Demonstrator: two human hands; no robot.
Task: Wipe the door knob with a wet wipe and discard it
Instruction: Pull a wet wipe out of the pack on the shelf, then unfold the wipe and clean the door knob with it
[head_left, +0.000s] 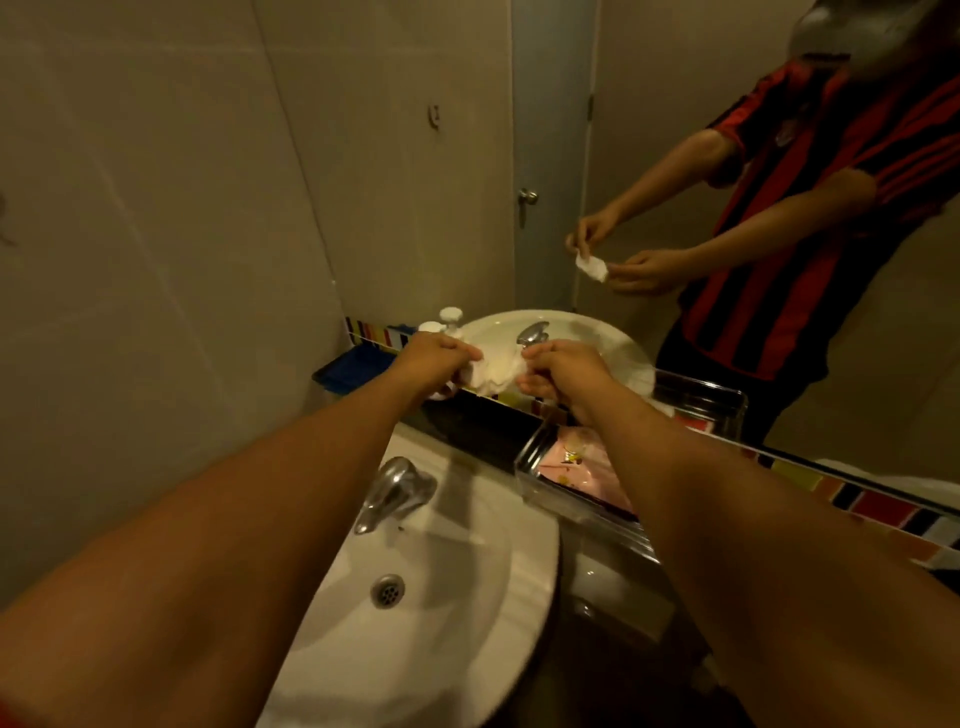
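While both hands are pinching the wet wipe (491, 370) over the far sink (415, 597), it's stretching. Left hand (436, 358) and right hand (563, 366) could be tearing it.

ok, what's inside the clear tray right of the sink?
The clear tray holds a pink packet lying flat, with a darker item at its near edge. The right forearm covers the tray's right part, so anything else in there can't be seen.
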